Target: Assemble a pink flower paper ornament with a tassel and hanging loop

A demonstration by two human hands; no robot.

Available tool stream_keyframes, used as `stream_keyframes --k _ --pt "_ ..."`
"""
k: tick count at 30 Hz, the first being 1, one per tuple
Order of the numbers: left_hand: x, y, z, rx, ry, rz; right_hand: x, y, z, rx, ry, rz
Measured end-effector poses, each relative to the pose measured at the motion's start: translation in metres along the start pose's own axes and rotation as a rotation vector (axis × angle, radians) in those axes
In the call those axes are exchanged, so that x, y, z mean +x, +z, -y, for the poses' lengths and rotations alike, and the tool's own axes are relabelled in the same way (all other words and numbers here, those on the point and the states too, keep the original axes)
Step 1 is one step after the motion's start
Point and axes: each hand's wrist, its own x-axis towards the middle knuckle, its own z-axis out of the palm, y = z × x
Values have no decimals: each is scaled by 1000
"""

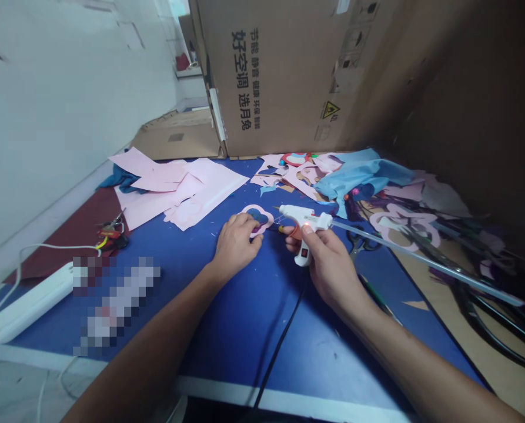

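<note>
Head view: right hand (328, 264) closed snug round a glue gun (304, 220) mid-frame, and left hand (236, 247), not really gripping, just pressing on a pink flower cutout (262, 220) on the blue table (244, 329).

Work table, blue top with white edge strip (240, 335). Lying on it: sheets and offcuts of pale pink paper (178, 191); crumpled teal cloth (119, 179); dark red fabric sheet (68, 249); long white plastic power strip (33, 302); thin black cable (284, 335); scalloped pink cut-out with blue centre (264, 212); crumpled light blue fabric (359, 173); black-handled metal scissors (359, 244).
</note>
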Motion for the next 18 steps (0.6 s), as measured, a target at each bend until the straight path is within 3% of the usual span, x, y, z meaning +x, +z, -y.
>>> stream_keyframes --k 18 --pt "0 0 -2 98 64 38 0 1 2 12 2 5"
